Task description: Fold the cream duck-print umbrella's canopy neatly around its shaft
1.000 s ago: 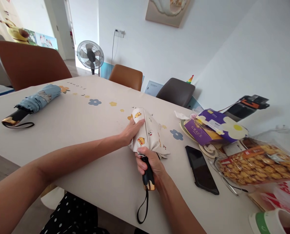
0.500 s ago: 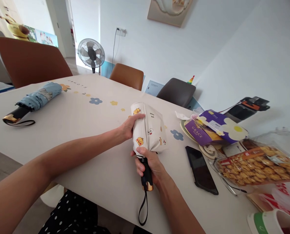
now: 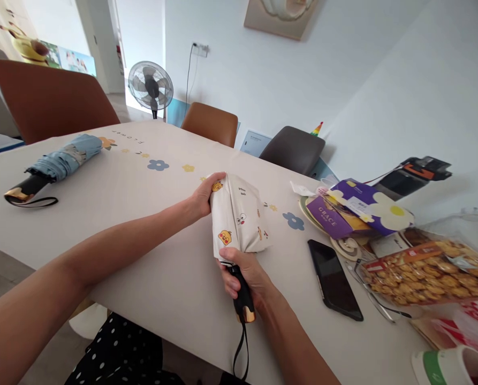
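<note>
A white folding umbrella (image 3: 244, 214) with small yellow cartoon prints is held over the table, its canopy collapsed but loose and wide on the right side. My right hand (image 3: 247, 278) wraps round its black handle, thumb pressed on the lower edge of the cloth. A gold-coloured end and a black wrist strap hang below that hand. My left hand (image 3: 206, 195) grips the canopy along its upper left edge, thumb on top; its other fingers are hidden behind the cloth. Far to the left lies a light blue folding umbrella (image 3: 68, 158), rolled up, with a black and gold handle.
Right of my hands lies a black phone (image 3: 335, 280) on the white tablecloth (image 3: 142, 278). Beyond it are glasses (image 3: 377, 297), a purple box (image 3: 355, 208), a clear pack of cookies (image 3: 431, 272) and a white and green cup (image 3: 435, 366). Chairs (image 3: 210, 123) stand along the far side.
The white umbrella's canopy has shifted slightly left and turned, so its handle slants more. My left hand has moved up and left along the cloth's edge. My right hand keeps the handle.
</note>
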Tool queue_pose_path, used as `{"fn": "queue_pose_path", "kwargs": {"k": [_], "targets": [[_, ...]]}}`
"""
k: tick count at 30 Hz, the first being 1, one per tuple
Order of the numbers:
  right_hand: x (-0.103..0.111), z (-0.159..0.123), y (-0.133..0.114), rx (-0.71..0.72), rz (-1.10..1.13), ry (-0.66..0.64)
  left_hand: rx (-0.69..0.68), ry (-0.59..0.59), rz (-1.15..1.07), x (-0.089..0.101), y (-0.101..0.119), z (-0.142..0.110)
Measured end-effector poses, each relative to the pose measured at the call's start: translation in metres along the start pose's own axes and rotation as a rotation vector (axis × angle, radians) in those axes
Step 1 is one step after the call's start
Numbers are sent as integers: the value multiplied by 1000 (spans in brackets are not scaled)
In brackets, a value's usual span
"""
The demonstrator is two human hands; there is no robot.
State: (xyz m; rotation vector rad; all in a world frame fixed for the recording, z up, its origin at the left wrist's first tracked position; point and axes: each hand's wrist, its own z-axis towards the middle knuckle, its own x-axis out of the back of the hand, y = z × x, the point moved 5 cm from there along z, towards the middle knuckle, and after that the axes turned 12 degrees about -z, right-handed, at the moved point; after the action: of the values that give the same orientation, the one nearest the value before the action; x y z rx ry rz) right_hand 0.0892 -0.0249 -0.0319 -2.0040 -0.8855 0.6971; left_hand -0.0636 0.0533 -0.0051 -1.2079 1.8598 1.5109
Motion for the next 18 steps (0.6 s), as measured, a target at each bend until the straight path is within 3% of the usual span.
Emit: {"fn": "queue_pose_path", "kwargs": {"k": [3,7,14,18], "targets": [[-2,1,2,-28,18,-20,-6,41,-5,9,3,5],[-1,2,1,-3,42,-7,3,-31,30,10,-5,4],[11,5,-5,47,90,218,94,-78,228,-9,-37,-20],[15,7,-3,67,45,267,124,-38,248,-11,-47,-29]]}}
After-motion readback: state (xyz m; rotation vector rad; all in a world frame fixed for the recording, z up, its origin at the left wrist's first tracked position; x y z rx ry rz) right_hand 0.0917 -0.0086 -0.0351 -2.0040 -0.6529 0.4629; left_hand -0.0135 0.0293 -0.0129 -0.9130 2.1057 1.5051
